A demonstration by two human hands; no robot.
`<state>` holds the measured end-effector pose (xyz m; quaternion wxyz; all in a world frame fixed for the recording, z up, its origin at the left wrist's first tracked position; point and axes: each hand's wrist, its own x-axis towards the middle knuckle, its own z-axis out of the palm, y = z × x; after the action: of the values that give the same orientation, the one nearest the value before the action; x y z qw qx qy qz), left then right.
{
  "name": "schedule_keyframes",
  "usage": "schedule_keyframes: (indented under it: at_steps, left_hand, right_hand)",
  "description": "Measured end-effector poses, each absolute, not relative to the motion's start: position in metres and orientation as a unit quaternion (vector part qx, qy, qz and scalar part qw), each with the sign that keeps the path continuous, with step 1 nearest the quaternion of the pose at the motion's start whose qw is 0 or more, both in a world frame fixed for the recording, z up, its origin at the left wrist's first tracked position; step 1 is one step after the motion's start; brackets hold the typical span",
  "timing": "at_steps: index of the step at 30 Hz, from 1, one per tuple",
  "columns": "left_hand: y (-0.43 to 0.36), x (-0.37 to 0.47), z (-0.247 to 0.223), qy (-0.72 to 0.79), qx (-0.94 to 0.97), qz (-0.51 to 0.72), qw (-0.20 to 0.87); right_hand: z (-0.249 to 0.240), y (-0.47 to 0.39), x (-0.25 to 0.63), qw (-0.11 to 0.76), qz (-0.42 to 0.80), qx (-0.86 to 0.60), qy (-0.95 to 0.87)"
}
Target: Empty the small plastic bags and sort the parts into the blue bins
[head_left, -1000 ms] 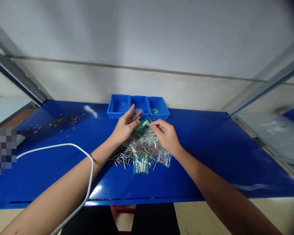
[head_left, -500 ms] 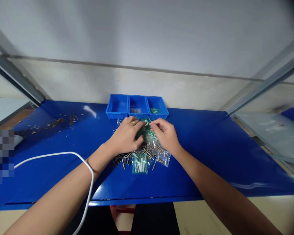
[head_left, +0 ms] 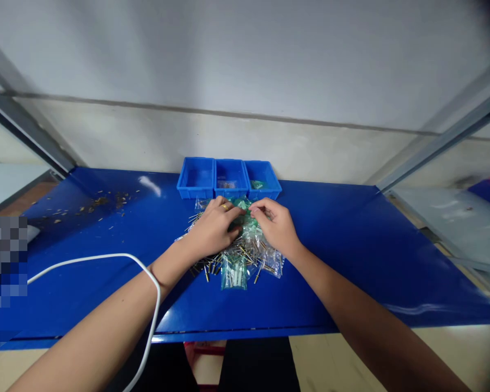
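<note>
My left hand [head_left: 218, 226] lies palm down over a pile of small metal pins [head_left: 245, 253]. Its thumb and index finger are apart, and a ring shows on one finger; the other fingertips are hidden. The index fingertip reaches a green plastic bag [head_left: 242, 204] at the far side of the pile. My right hand [head_left: 274, 222] is closed in a pinch at the bag's right edge; what lies between its fingertips is too small to make out. In front of the hands, a green-tinted bag [head_left: 234, 272] holds white pieces. Clear bags [head_left: 273, 264] of pins lie to its right.
Three joined blue bins stand behind the pile: the left bin [head_left: 196, 173], the middle bin [head_left: 231, 170] with a small clear bag, and the right bin [head_left: 263, 169] with a green bag. Brown debris [head_left: 102, 202] is scattered at left. A white cable [head_left: 90, 257] crosses my left forearm.
My left hand has shifted slightly, its thumb now nearer the index finger, and more pins show at its left. My right hand stays almost still.
</note>
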<state>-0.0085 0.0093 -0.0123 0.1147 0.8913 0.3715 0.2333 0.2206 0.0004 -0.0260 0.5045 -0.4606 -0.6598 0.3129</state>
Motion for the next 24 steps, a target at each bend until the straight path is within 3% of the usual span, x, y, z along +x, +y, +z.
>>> schedule_keyframes:
  at_steps: [7,11,24]
  left_hand:
    - [0.013,-0.002,-0.017,0.420,0.737,0.429,0.310]
    - [0.012,0.002,-0.013,0.422,0.618,0.516,0.417]
    - [0.003,0.011,-0.011,0.367,0.612,0.495,0.495]
  right_hand:
    - [-0.032,0.004,0.222,0.532,0.299,-0.474,-0.635]
    - [-0.030,0.002,0.221,0.503,0.327,-0.472,-0.647]
    - [-0.022,-0.001,0.225,0.454,0.312,-0.455,-0.700]
